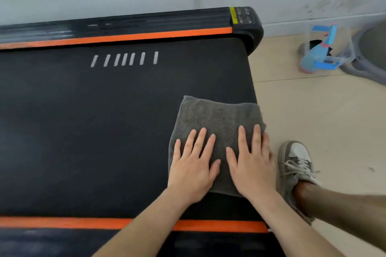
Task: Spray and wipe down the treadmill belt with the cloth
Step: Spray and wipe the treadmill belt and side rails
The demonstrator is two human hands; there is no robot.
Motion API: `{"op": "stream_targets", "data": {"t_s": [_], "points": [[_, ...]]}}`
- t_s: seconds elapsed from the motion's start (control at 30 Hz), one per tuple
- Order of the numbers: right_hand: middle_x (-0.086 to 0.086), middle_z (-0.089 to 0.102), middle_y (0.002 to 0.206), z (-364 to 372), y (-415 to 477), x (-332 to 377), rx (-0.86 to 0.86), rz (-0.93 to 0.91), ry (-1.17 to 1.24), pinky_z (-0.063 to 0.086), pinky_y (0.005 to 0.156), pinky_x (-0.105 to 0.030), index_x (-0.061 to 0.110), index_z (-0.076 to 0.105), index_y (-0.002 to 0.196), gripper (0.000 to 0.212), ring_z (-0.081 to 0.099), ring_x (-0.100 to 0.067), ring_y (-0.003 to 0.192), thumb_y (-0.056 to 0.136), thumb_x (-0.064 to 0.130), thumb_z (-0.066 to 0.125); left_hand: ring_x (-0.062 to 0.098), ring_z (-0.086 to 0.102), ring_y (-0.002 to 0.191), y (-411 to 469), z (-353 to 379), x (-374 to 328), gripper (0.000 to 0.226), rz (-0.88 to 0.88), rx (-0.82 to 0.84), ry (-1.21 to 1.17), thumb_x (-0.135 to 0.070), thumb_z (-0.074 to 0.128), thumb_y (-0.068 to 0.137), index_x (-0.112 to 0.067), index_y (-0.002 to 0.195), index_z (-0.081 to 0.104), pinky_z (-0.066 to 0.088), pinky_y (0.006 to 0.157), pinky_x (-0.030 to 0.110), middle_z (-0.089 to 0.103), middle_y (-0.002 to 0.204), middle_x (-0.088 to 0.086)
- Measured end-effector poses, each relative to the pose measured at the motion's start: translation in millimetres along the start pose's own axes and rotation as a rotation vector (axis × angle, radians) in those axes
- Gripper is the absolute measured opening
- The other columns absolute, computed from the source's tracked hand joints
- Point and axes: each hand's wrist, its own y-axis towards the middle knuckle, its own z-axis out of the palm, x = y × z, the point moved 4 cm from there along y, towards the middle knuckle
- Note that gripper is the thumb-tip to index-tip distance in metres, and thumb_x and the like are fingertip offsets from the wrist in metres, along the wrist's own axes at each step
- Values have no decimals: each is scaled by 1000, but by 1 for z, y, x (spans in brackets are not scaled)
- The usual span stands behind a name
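Both hands, left hand [193,165] and right hand [251,165], press flat and open on the grey cloth [217,123] at the treadmill belt [104,121]'s right end; most belt looks unwiped.

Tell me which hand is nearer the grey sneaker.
Right. The right hand rests on the cloth just beside the sneaker; the left hand rests farther off, beyond the right hand.

Grey cloth [217,119]; black belt [104,121]; orange stripes [117,38].
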Motion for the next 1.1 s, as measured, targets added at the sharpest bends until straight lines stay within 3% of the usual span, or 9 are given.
{"op": "stream_targets", "data": {"t_s": [0.13, 0.23, 0.4, 0.57, 0.63, 0.77, 0.93, 1.0, 1.1], "points": [[-10, -20, 164, 6, -27, 36, 121, -73, -73, -3, 118, -61, 28, -12, 157, 71, -18, -32, 151, 97, 61, 7, 16, -19, 150, -25, -1, 35, 68, -40, 40, 31, -62, 7, 96, -35, 156, -7, -7, 120, 49, -15, 164, -8], [-5, -23, 164, 21, -52, 105, 184, -304, -74, -14, 116, -59, 30, -14, 156, 73, -23, -28, 150, 89, 59, -9, 13, -26, 147, -68, -3, 95, 76, -135, 136, 41, -72, -5, 86, -38, 154, -15, -4, 121, 55, -27, 159, -13], [-1, -24, 163, 46, -70, 194, 259, -541, -60, -20, 116, -58, 31, -12, 156, 64, -27, -23, 149, 104, 53, 17, 6, -32, 140, -123, -13, 184, 93, -368, 194, -4, -88, -26, 60, -47, 144, -28, -2, 120, 56, -33, 155, -17], [5, -3, 167, 44, -40, 193, 158, -722, -92, -6, 119, -53, 33, 5, 159, 65, -10, -19, 153, 100, 58, 16, 15, -27, 146, -110, -16, 180, 99, -458, 164, -21, -87, -15, 65, -37, 150, -25, -4, 118, 60, -30, 160, -8], [7, 6, 167, 26, -6, 160, 73, -633, -116, 4, 120, -51, 35, 11, 158, 72, 1, -19, 154, 92, 64, 9, 20, -22, 149, -81, -21, 153, 87, -395, 102, -13, -76, -3, 81, -31, 155, -17, -5, 118, 61, -23, 163, -3], [8, -3, 167, -2, 78, 112, 36, -381, -251, 8, 121, -51, 37, 0, 158, 72, -3, -19, 153, 93, 68, 8, 22, -15, 151, -6, -22, 96, 72, -181, -2, -36, -61, 21, 100, -27, 158, -2, -7, 117, 64, -12, 166, 0], [-1, -5, 167, -9, 127, 137, 7, -189, -158, 5, 122, -57, 28, 1, 159, 73, -5, -25, 153, 95, 62, 9, 18, -14, 152, 50, -30, 116, 69, -238, -93, -58, -59, 23, 100, -28, 158, 1, -13, 117, 56, -10, 166, 0], [-4, -2, 167, 13, 101, 166, 4, -309, -163, 4, 121, -56, 25, 4, 159, 67, -3, -26, 153, 100, 55, 8, 18, -14, 152, 32, -29, 141, 71, -300, -67, -33, -61, 21, 99, -30, 158, -3, -7, 120, 55, -12, 166, -1], [-7, 29, 162, 40, 35, 211, 42, -588, -114, 13, 117, -57, 20, 35, 153, 60, 25, -28, 149, 99, 44, 26, 19, -18, 151, -36, -20, 184, 75, -418, 56, 2, -69, 14, 95, -33, 155, -13, -1, 121, 53, -18, 164, -1]]}}
